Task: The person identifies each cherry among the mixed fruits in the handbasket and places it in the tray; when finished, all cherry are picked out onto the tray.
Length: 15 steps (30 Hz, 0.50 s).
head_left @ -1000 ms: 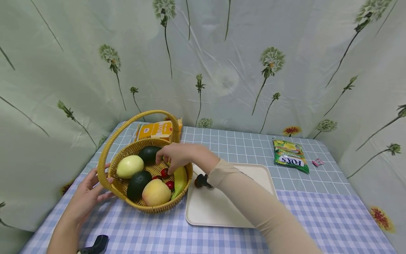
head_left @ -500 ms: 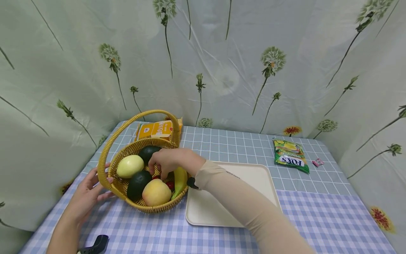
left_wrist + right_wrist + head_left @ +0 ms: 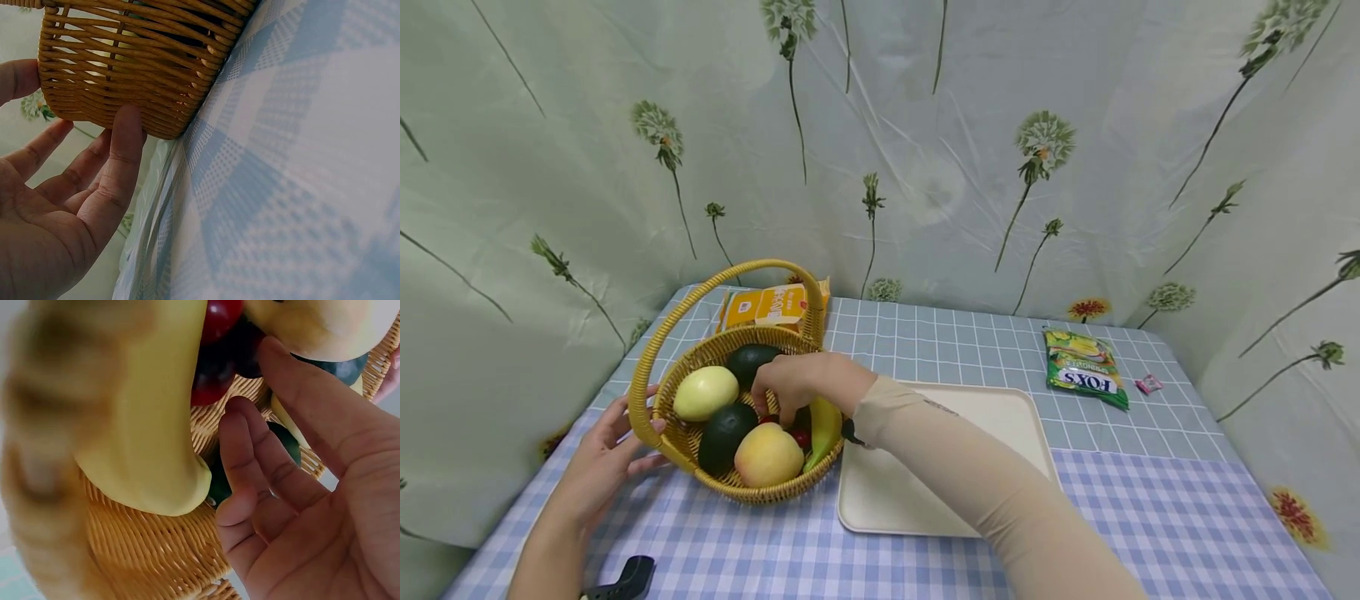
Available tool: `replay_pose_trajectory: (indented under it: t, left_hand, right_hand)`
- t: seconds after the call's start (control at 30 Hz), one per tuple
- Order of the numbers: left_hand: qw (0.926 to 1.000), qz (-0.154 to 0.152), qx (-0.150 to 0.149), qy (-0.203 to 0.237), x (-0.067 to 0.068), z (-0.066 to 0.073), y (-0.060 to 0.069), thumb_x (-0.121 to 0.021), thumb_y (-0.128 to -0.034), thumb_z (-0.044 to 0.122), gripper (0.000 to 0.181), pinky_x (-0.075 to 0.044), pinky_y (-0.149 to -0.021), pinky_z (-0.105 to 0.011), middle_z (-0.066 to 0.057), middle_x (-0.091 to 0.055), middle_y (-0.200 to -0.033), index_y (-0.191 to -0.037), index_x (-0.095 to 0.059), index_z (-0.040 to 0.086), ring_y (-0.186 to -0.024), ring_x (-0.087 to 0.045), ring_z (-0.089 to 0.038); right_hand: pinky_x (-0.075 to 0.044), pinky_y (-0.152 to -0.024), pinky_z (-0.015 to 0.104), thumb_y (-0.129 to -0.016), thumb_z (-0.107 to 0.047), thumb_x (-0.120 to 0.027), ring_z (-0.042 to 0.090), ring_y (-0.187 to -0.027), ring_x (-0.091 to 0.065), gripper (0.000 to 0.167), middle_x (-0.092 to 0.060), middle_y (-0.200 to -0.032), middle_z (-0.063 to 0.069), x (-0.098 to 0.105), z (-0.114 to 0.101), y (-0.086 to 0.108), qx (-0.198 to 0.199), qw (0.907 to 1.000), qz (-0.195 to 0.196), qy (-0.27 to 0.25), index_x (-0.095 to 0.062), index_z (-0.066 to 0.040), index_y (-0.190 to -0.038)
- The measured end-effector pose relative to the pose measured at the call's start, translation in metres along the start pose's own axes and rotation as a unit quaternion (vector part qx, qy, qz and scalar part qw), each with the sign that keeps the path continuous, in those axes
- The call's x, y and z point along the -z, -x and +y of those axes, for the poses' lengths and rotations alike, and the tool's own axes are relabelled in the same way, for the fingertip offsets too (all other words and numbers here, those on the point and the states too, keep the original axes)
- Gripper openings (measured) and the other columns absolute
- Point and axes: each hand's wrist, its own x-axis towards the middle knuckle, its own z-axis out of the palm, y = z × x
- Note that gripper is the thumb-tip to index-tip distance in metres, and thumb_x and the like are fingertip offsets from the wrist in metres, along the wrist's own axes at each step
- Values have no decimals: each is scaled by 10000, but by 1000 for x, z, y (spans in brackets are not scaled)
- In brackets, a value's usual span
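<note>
The left hand [image 3: 604, 457] touches the outer left side of a yellow wicker basket [image 3: 762, 493]; in the left wrist view its spread fingers [image 3: 115, 162] rest against the woven wall. Inside the basket, the right hand [image 3: 793, 383] reaches down among the fruit. The right wrist view shows its thumb at a dark red cherry [image 3: 248, 356], its bent fingers below, a gap between them and the fruit. A banana [image 3: 153, 425] lies beside the cherries. A peach [image 3: 769, 455], a pale green fruit [image 3: 706, 393] and dark green avocados [image 3: 727, 437] are also in the basket.
A cream tray [image 3: 917, 508] stands right of the basket, partly under the right forearm. Behind the basket lies an orange packet [image 3: 767, 307]. A green FOX'S bag [image 3: 1084, 367] and a small pink packet [image 3: 1148, 383] lie at the back right.
Over the last second the right hand has moved slightly left and lower into the basket, towards the cherries; it has barely moved since half a second ago. The left hand stays at the basket.
</note>
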Motion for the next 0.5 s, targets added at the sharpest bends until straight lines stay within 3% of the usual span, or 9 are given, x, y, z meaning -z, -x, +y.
replay_pose_trajectory:
  t: [0.27,0.5]
  left_hand:
    - [9997,-24,-123,193,0,0,0,-630,-1101,183,582,-645,-782,-283,230,-561,-1253,-1628,-391,248,-1055,-666,57]
    - [9997,-13,-126,215,0,0,0,-631,-1101,180,586,-646,-782,-284,243,-577,-1246,-1632,-392,245,-1057,-666,57]
  right_hand:
    - [-485,-709,198,-941,-159,-848,107,-966,-549,250,-656,-1146,-58,8,-7,-1,-191,9996,-138,159,-772,-210,-1174]
    - [-475,-703,219,-947,-145,-830,110,-957,-547,252,-639,-1154,-69,11,-14,-6,-583,9973,-380,224,-766,-264,-1160]
